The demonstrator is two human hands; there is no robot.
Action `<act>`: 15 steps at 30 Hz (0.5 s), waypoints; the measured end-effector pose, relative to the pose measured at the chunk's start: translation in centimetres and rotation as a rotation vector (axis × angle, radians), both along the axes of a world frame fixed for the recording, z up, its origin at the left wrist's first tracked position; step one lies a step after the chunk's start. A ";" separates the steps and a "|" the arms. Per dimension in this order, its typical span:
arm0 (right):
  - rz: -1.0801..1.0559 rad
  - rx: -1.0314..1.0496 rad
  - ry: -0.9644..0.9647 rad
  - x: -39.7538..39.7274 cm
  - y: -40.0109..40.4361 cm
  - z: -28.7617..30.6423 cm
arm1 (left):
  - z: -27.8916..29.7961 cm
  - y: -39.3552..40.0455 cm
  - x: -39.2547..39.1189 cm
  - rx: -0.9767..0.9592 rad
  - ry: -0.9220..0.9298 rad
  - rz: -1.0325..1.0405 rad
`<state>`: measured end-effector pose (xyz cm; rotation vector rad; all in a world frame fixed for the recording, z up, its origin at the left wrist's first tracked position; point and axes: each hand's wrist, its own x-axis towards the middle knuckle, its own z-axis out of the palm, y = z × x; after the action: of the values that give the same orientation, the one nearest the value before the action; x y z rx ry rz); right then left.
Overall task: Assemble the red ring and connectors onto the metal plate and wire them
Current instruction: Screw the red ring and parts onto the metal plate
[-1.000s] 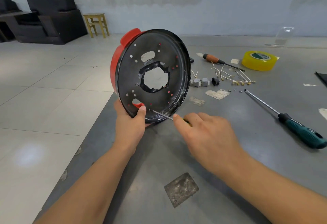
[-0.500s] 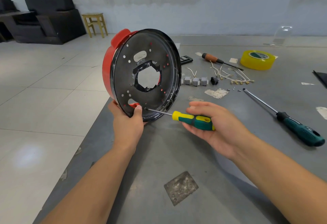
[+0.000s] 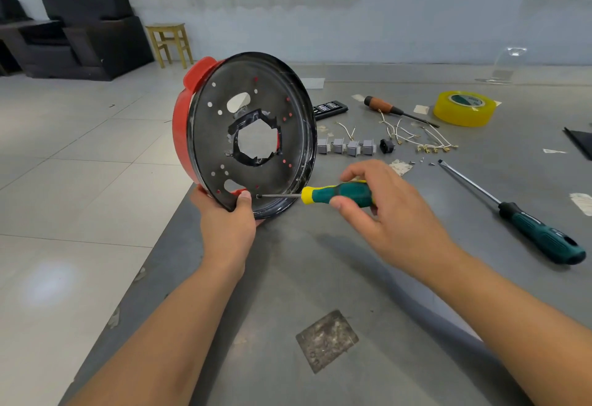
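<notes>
Standing on edge at the centre of the frame, a black metal plate (image 3: 253, 136) is held upright on a grey table (image 3: 320, 277), with a red ring (image 3: 181, 123) fitted behind it and showing along its left rim. The plate's lower edge is gripped by the left hand (image 3: 227, 223), thumb pressed on the front face beside a small hole. A small screwdriver (image 3: 336, 194) with a green and yellow handle is pinched in the right hand (image 3: 384, 213), fingers curled round the handle; its thin shaft is laid level, pointing left, and its tip is set against a hole near the plate's bottom edge, just right of the thumb. A large ragged opening is seen through the middle of the plate, ringed by small holes. To the right of the plate, at mid frame, four grey connectors (image 3: 346, 146) are lined up in a row, with a small black part (image 3: 386, 145) just beside them. Right of these, white wires (image 3: 416, 138) with brass terminals are spread loosely. A large screwdriver (image 3: 512, 213) is laid diagonally at the right edge. In the upper right, a yellow tape roll (image 3: 463, 108) is seen, and left of it an orange-handled tool (image 3: 394, 110). A black armchair (image 3: 86, 27) and a wooden stool (image 3: 169, 41) are placed in the upper left.
</notes>
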<state>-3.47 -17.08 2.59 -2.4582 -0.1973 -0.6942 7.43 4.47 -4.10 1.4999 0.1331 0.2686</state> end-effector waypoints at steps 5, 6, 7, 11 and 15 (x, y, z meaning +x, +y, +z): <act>0.158 0.208 -0.046 -0.3 -0.2 -0.8 | 0.1 0.0 0.0 -0.009 0.007 0.002; 0.111 0.212 -0.020 -0.3 -0.2 -0.9 | 0.1 0.0 0.0 -0.016 0.012 0.001; 0.041 0.175 0.009 -0.1 -0.2 -0.9 | 0.1 -0.1 0.0 -0.023 0.016 0.002; 0.012 0.054 -0.045 0.1 -0.5 -0.7 | 0.2 -0.2 0.1 -0.054 0.032 0.013; 0.120 0.048 -0.056 -0.3 -1.0 -1.3 | 0.2 -0.2 0.1 -0.082 0.051 0.022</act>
<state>-3.76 -18.05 1.28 -2.3613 -0.3426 -0.7078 7.54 4.23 -3.87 1.4250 0.1990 0.2402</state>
